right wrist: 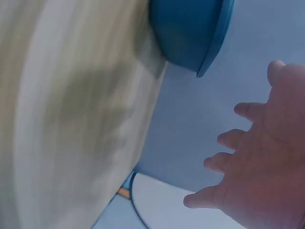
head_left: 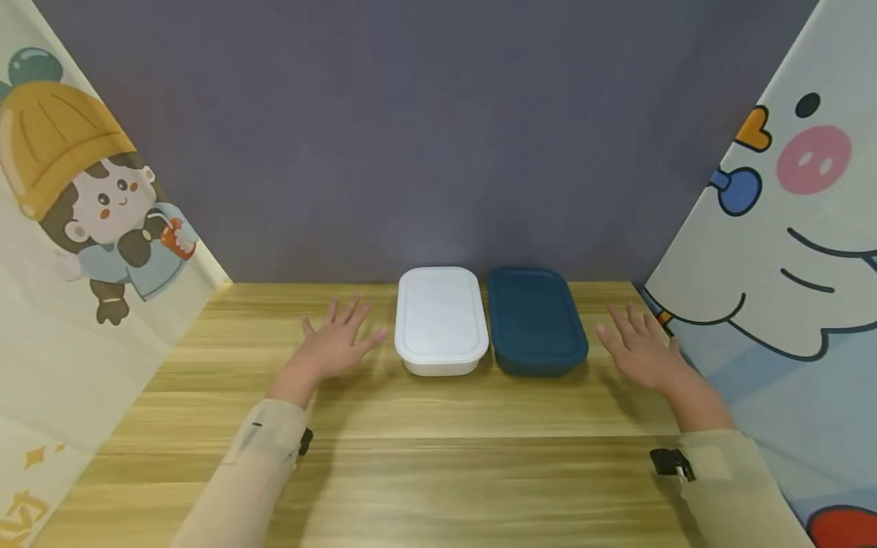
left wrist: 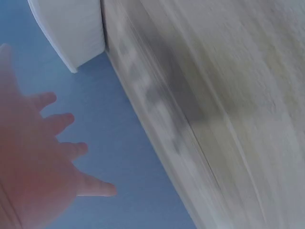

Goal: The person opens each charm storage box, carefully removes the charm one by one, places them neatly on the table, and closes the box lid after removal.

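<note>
Two lidded rectangular boxes stand side by side on the wooden table, a white box (head_left: 441,316) and a dark blue box (head_left: 537,320). My left hand (head_left: 336,342) hovers left of the white box with its fingers spread, holding nothing. To the right of the blue box, my right hand (head_left: 640,346) is likewise spread above the table and holds nothing. In the left wrist view a corner of the white box (left wrist: 71,31) shows beyond the left hand (left wrist: 38,157). The right wrist view has the blue box (right wrist: 190,31) above the right hand (right wrist: 267,157).
The wood-grain table (head_left: 438,472) ends at a grey-blue back wall (head_left: 438,137) just behind the boxes. Cartoon-printed panels flank it, the left panel (head_left: 75,380) and the right panel (head_left: 788,266). A small black device (head_left: 671,463) sits at the right wrist.
</note>
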`<action>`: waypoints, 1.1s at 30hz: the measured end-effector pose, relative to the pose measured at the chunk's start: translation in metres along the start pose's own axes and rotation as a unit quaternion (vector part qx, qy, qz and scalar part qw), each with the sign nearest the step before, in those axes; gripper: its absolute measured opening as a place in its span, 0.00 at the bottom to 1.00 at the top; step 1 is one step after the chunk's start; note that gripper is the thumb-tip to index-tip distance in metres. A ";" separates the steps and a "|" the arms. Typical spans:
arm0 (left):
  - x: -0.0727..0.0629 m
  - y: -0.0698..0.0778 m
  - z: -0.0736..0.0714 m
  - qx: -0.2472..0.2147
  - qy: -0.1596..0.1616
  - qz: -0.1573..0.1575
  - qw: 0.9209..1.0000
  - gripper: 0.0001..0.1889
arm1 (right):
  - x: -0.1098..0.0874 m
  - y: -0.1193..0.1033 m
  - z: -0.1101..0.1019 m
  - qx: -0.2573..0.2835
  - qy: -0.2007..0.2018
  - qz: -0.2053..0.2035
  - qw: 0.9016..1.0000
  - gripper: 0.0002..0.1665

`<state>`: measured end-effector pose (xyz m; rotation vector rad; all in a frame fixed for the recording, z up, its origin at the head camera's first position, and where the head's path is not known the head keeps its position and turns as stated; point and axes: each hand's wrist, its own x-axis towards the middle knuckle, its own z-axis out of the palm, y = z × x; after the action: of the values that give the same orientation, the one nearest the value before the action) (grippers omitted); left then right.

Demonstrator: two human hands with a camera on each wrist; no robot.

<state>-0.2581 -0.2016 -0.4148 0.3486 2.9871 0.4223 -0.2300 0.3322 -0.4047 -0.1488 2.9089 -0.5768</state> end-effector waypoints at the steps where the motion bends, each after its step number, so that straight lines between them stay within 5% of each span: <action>1: 0.000 -0.001 0.000 0.000 0.000 0.000 1.000 0.47 | 0.002 -0.004 -0.001 -0.002 0.000 -0.002 1.000 0.50; 8: -0.004 0.008 -0.001 -0.034 0.003 0.005 0.999 0.47 | 0.003 -0.041 -0.004 0.017 -0.004 -0.036 0.999 0.52; 17: -0.016 0.047 0.004 -0.138 0.030 -0.001 0.990 0.50 | -0.014 -0.120 0.018 0.099 0.045 -0.112 0.988 0.47; 25: -0.028 0.082 0.031 -0.264 0.085 -0.033 0.960 0.46 | -0.019 -0.163 0.067 0.191 0.074 -0.114 0.972 0.41; 29: -0.036 0.090 0.052 -0.327 0.076 -0.045 0.941 0.46 | -0.017 -0.175 0.097 0.185 0.060 -0.113 0.974 0.42; 33: -0.038 0.096 0.064 -0.354 0.078 -0.050 0.931 0.47 | -0.017 -0.182 0.113 0.171 0.049 -0.104 0.979 0.48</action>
<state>-0.1926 -0.1046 -0.4456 0.0863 2.7139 1.4988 -0.1806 0.1255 -0.4352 -0.3892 2.8498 -1.1359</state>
